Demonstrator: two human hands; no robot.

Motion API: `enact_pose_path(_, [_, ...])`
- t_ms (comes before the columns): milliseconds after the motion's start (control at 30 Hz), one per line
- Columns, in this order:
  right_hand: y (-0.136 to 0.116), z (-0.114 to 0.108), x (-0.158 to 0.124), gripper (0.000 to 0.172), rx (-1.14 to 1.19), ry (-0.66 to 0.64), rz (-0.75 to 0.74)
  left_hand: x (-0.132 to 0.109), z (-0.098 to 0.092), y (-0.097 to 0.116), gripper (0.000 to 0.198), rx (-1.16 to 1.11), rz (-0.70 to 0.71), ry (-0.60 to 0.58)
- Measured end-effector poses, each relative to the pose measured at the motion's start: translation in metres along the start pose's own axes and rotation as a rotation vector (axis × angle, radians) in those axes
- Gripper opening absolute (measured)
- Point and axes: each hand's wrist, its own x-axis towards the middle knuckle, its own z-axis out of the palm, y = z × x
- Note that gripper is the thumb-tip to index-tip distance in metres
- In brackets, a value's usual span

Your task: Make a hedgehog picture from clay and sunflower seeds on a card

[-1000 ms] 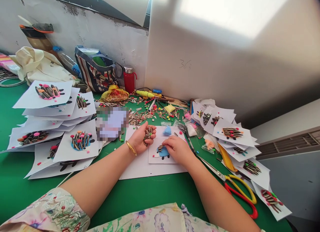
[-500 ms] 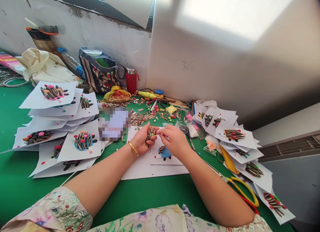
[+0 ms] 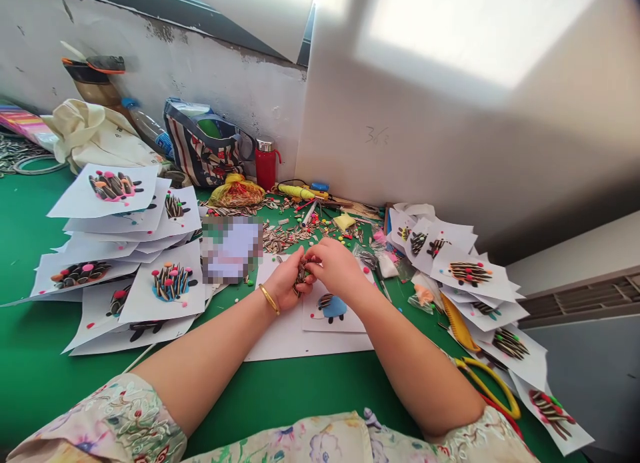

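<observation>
Over green tabletop (image 3: 260, 391), cupping sunflower seeds (image 3: 301, 275) in left hand (image 3: 288, 283). Touching them with right hand (image 3: 340, 266), grip hidden, nearer hedgehog card (image 3: 333, 306) below.

A red flask (image 3: 265, 168) stands beside a striped bag (image 3: 193, 151), a cream cloth bag (image 3: 97, 138) farther left.
</observation>
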Motion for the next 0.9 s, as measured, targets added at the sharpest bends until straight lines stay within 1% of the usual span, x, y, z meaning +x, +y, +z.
enact_pose_path(133, [0.006, -0.004, -0.002, 0.012, 0.129, 0.050, 0.025, -0.001, -0.001, 0.001, 0.027, 0.010, 0.014, -0.017])
enact_pose_path(267, [0.015, -0.005, -0.001, 0.013, 0.184, 0.077, 0.056, -0.004, -0.001, 0.001, 0.025, 0.054, -0.027, -0.047])
enact_pose_path(467, [0.019, -0.003, 0.002, 0.015, 0.126, 0.088, 0.066, -0.005, 0.000, 0.002, 0.020, 0.042, -0.031, -0.034])
enact_pose_path(633, [0.022, 0.001, 0.006, 0.019, 0.067, 0.164, 0.102, -0.005, 0.000, 0.003, 0.020, 0.017, -0.034, -0.032])
enact_pose_path(767, [0.023, 0.005, 0.005, 0.016, 0.141, 0.113, 0.110, -0.004, 0.000, 0.003, 0.022, 0.014, -0.028, -0.022])
enact_pose_path(900, [0.021, 0.007, 0.005, 0.014, 0.070, 0.084, 0.085, -0.004, 0.001, 0.003, 0.023, 0.019, -0.029, -0.027])
